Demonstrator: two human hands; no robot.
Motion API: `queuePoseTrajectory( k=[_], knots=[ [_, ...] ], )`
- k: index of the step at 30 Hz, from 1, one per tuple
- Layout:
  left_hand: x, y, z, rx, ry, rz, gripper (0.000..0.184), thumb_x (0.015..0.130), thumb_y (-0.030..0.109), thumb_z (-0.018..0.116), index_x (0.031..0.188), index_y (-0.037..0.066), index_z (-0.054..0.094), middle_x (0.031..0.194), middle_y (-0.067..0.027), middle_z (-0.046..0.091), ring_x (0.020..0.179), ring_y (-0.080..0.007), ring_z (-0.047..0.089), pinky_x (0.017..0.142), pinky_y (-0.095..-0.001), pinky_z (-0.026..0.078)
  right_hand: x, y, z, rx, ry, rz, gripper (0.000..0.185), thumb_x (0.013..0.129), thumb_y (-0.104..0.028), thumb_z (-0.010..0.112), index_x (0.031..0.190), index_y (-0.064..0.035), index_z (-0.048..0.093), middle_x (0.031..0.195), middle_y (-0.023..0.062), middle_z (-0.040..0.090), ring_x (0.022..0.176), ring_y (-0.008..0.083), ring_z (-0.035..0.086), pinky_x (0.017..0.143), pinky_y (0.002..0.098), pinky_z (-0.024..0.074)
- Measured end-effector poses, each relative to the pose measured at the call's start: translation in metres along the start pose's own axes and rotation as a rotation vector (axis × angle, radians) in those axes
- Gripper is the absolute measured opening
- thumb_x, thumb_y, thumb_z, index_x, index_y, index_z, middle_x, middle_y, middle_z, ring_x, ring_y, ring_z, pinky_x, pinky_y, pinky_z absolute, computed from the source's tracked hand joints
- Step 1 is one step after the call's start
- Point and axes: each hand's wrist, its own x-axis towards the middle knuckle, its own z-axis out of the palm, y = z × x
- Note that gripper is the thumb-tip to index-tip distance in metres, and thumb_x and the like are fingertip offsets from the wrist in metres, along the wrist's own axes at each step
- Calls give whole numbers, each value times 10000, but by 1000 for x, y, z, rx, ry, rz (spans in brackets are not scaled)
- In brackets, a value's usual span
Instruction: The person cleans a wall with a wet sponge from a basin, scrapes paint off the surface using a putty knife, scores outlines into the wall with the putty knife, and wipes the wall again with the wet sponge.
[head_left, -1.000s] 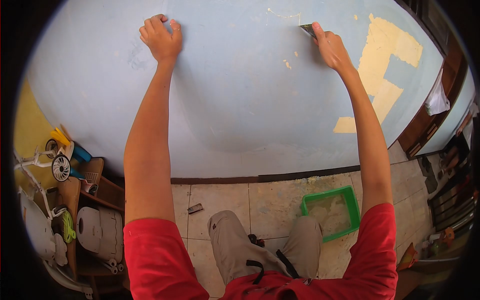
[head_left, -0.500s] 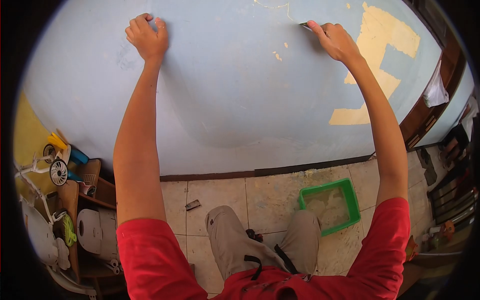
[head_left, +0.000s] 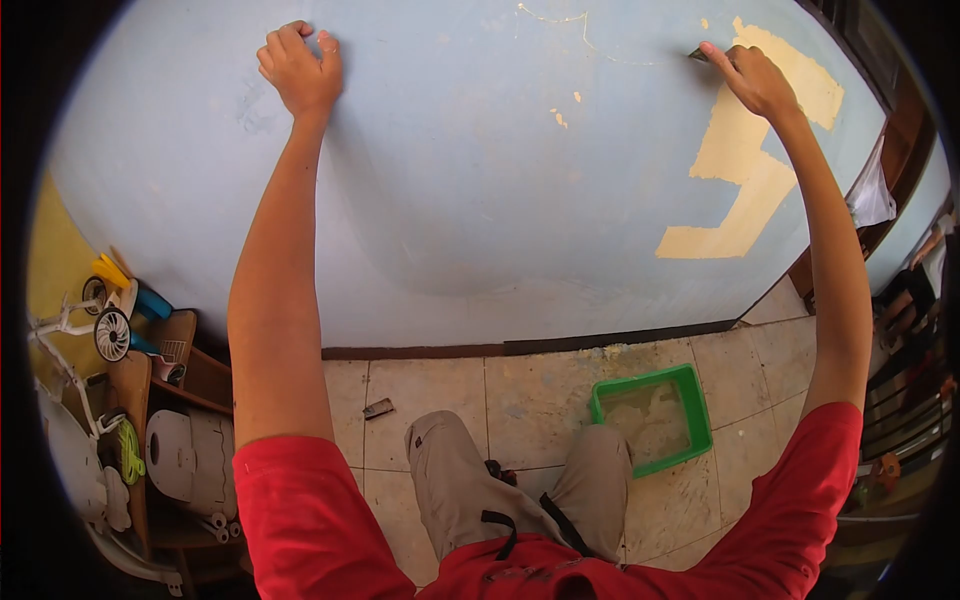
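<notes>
My right hand (head_left: 755, 80) is closed around a small scraper (head_left: 697, 54), whose dark pointed end touches the pale blue wall (head_left: 430, 170) at upper right. Most of the tool is hidden in my palm. A thin yellowish scratched line (head_left: 587, 38) curves across the paint to the left of it. Just below and beside my hand is a large bare cream patch (head_left: 735, 145) where paint is gone. My left hand (head_left: 303, 70) rests against the wall at upper left, fingers loosely curled and thumb apart, with nothing visible in it.
A green basin (head_left: 704, 410) with cloudy water stands on the tiled floor near my knee. A small dark flat object (head_left: 379, 408) lies on the tiles. At left are a wooden shelf (head_left: 130, 385) and a white wheeled frame (head_left: 65, 325). A white bag (head_left: 873, 195) hangs at right.
My right hand has moved right with the scraper, and the scratched line now reaches farther right. My left hand has stayed in place on the wall. The view has shifted slightly.
</notes>
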Motion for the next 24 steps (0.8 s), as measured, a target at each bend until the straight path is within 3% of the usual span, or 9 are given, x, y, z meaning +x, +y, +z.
queuePoseTrajectory(
  k=[5,7,9,11,15,20,22,23,24],
  knots=[
    [1,4,1,-3,2,-26,276,836,285,588,1010,71,588,1034,-53,544,978,-278,438,922,-415,342,-1,-12,-5,267,104,103,833,959,-733,291,714,23,540,596,109,437,581,204,450,586,361,407],
    [0,6,0,3,-2,-25,277,833,284,588,1009,70,588,1034,-53,545,977,-279,439,922,-416,343,-29,-79,0,875,192,292,777,962,-739,245,772,-32,504,594,13,354,504,130,348,493,300,323],
    [3,7,0,5,-1,-17,279,830,284,588,1007,69,588,1034,-53,545,975,-280,440,922,-417,344,-55,-155,8,1291,-20,369,729,955,-756,193,794,-81,415,603,-41,303,451,103,255,452,266,256],
    [1,6,0,-15,14,-30,276,825,284,588,995,66,589,1023,-53,543,970,-280,441,915,-416,346,-60,-205,44,1575,-170,384,713,964,-738,191,762,-87,403,605,1,342,457,117,330,433,282,300],
    [2,7,1,-57,44,-26,267,807,286,587,957,65,594,990,-52,542,944,-277,443,875,-411,351,-58,-276,74,1595,-95,448,693,963,-734,138,744,-116,360,586,-6,320,450,120,311,434,290,305],
    [1,6,4,-71,56,-22,261,797,281,587,947,69,598,968,-39,536,925,-269,438,859,-412,348,-37,-291,77,1585,-8,508,718,959,-731,80,734,-111,363,559,-13,306,441,124,316,422,296,304],
    [0,6,3,-88,61,-32,263,787,281,591,944,71,600,961,-34,532,923,-267,434,857,-414,347,-35,-297,78,1591,58,560,729,911,-805,95,744,-135,326,583,-39,252,454,95,186,426,271,187],
    [2,6,2,-99,59,-28,263,787,281,591,944,71,600,961,-34,532,923,-267,434,857,-414,347,-34,-300,77,1590,66,569,729,911,-805,95,744,-135,326,583,-39,252,454,95,186,426,271,187],
    [1,6,2,-76,57,-17,266,781,282,594,944,72,600,961,-33,533,923,-266,433,855,-415,346,-34,-302,78,1547,77,576,736,934,-765,76,727,-117,358,559,-24,288,440,114,252,422,289,248]
  ],
)
